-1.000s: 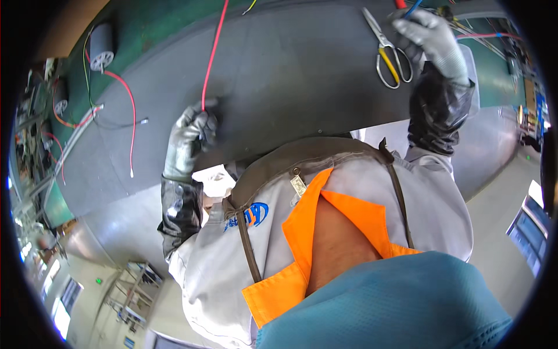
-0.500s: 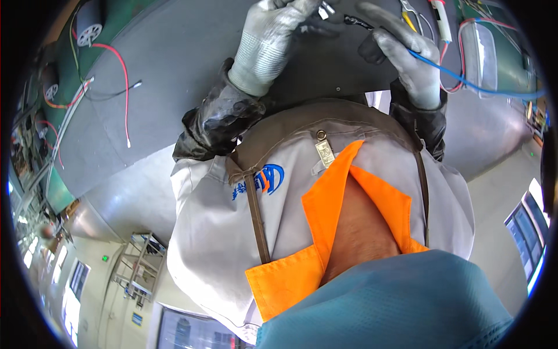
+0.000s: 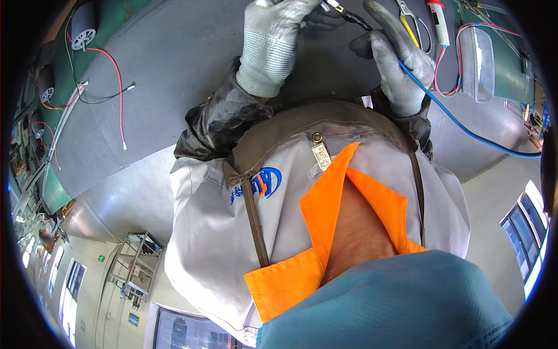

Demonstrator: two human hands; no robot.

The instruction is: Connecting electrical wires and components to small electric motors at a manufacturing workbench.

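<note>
Mat [image 3: 174, 52] lies free leftward; blue wire [image 3: 447, 114] obstructs rightward.

The top edge crops the left hand [image 3: 271, 35], so its grip near the small pale connector [image 3: 334, 5] cannot be made out. The right hand [image 3: 403, 64] hides where the blue cable [image 3: 459, 118] meets the black wire [image 3: 356, 20]. The scissors' [image 3: 410, 32] tips are cut off; the cable's far end disappears into the dark rim.
</note>
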